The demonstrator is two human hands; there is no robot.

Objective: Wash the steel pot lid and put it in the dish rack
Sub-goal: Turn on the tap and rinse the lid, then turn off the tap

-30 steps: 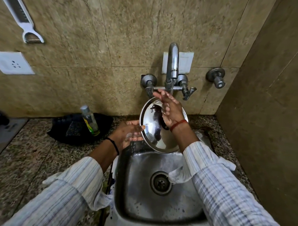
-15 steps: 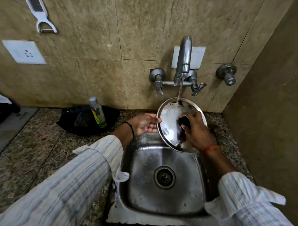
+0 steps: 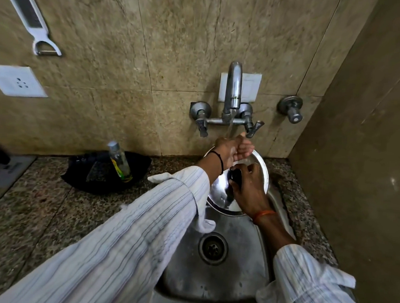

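Observation:
The round steel pot lid (image 3: 218,197) is held tilted over the back of the steel sink (image 3: 240,273), its shiny top toward me. My right hand (image 3: 250,189) grips the lid by its black knob (image 3: 236,176). My left hand (image 3: 234,150) is cupped, palm up, over the lid's upper edge, right under the stream of water running from the tap (image 3: 233,89). It holds nothing. No dish rack is in view.
A small clear bottle (image 3: 119,161) stands in a black tray (image 3: 103,173) on the granite counter left of the sink. A peeler (image 3: 43,42) and a socket (image 3: 19,81) are on the tiled wall. A side wall rises close on the right.
My left hand has left the lid's left edge and moved up under the running water. My right hand keeps hold of the knob. The lid sits slightly lower.

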